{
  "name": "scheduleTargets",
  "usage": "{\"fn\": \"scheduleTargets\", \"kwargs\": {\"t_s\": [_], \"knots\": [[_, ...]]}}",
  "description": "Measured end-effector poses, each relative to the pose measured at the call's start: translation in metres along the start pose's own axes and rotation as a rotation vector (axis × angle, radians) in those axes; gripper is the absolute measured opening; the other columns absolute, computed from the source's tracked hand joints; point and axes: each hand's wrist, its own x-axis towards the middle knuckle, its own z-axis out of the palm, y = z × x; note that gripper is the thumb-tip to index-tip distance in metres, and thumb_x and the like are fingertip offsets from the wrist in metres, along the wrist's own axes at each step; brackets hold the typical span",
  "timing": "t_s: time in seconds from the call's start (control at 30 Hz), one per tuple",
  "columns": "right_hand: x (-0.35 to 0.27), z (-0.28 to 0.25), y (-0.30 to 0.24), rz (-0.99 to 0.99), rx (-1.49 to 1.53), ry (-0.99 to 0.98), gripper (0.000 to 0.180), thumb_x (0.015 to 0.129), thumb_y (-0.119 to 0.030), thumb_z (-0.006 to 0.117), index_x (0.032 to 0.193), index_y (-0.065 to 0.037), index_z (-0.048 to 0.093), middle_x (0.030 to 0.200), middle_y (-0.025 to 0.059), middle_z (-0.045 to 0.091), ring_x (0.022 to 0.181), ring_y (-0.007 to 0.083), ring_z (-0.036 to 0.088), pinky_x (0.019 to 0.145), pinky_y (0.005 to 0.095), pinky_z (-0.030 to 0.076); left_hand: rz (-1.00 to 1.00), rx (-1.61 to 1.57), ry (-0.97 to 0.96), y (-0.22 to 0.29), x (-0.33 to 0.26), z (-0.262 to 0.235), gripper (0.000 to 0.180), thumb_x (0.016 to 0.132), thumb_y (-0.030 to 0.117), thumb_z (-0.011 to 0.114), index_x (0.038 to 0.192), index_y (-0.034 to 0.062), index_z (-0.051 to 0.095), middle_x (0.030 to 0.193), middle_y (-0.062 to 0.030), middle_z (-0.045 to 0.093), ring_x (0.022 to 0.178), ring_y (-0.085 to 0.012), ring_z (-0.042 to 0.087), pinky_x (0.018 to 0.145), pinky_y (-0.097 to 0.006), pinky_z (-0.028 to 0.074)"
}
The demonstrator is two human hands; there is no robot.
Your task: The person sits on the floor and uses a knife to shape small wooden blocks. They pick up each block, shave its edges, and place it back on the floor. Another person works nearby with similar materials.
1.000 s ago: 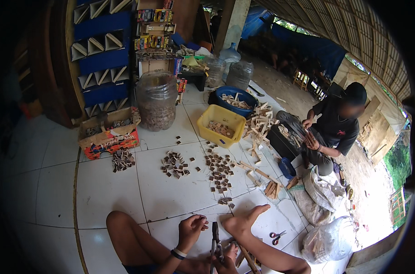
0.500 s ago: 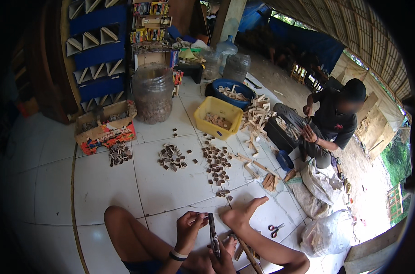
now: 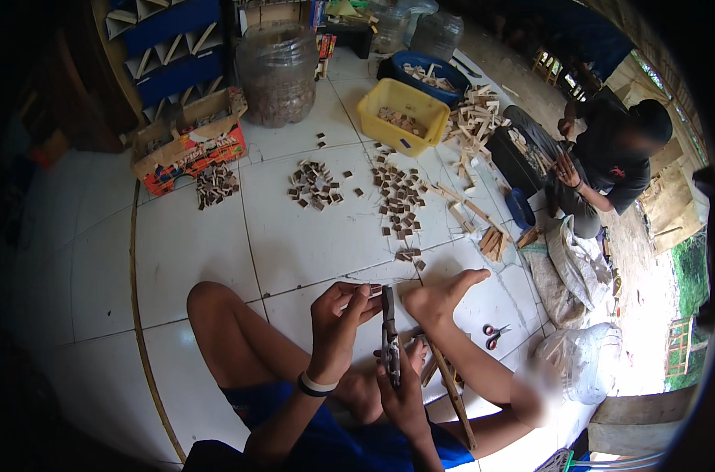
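Note:
In front of my crossed legs, both hands are close together. My left hand (image 3: 337, 324) pinches a small dark-brown piece (image 3: 375, 289) between thumb and fingertips. Right beside that piece rises the long dark head of a plier-like hand tool (image 3: 389, 330). My right hand (image 3: 405, 397) is closed round the tool's handles and holds it nearly upright. Whether the tool's head touches the piece I cannot tell. Ahead on the white tiles lie a middle pile of small brown-and-pale pieces (image 3: 315, 186) and a right pile of similar pieces (image 3: 400, 192).
A third pile (image 3: 216, 186) lies by a torn carton (image 3: 188, 153). Farther off stand a large clear plastic container (image 3: 276, 75), a yellow basin (image 3: 403, 118) and a blue tub (image 3: 430, 77). Scissors (image 3: 495, 336) and a long stick (image 3: 452, 393) lie at right. A co-worker (image 3: 609, 157) sits beyond.
My view has tipped downward, so the piles, containers and co-worker stand higher in the picture. My hands keep the same holds, with the piece and the tool still side by side.

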Motion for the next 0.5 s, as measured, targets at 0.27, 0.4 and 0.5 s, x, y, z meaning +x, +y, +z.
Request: {"fn": "scheduleTargets", "kwargs": {"t_s": [0.27,0.4,0.5], "knots": [[0.0029,-0.007,-0.0112,-0.009,-0.036,0.003,0.071,0.099,-0.002,0.06,0.164,-0.004,0.031,0.099,0.0133,0.058,0.088,0.0243,0.058,0.087,0.0352,0.048,0.059,0.096,-0.024,-0.0001,-0.0009,-0.0022,0.02,0.104,0.015,0.067,0.108,-0.0032,0.062,0.11,-0.0162,0.072,0.103,-0.0265,0.073,0.099,-0.042,0.06],[0.0019,-0.0075,-0.0097,0.039,-0.112,-0.015,0.073,0.097,-0.002,0.061,0.164,-0.006,0.032,0.094,0.0136,0.055,0.083,0.0269,0.055,0.085,0.0382,0.048,0.092,0.117,-0.027,-0.0028,-0.0006,-0.0035,0.021,0.103,0.015,0.068,0.108,-0.0043,0.062,0.107,-0.0153,0.072,0.102,-0.0236,0.073,0.099,-0.041,0.06],[0.0013,-0.0059,-0.0103,0.028,-0.075,0.008,0.074,0.097,-0.002,0.062,0.164,-0.007,0.032,0.094,0.0137,0.054,0.082,0.0273,0.055,0.084,0.039,0.048,0.112,0.127,-0.024,-0.001,-0.0016,-0.0026,0.019,0.103,0.014,0.067,0.106,-0.0041,0.063,0.108,-0.0149,0.072,0.101,-0.0216,0.073,0.098,-0.04,0.06]]}}
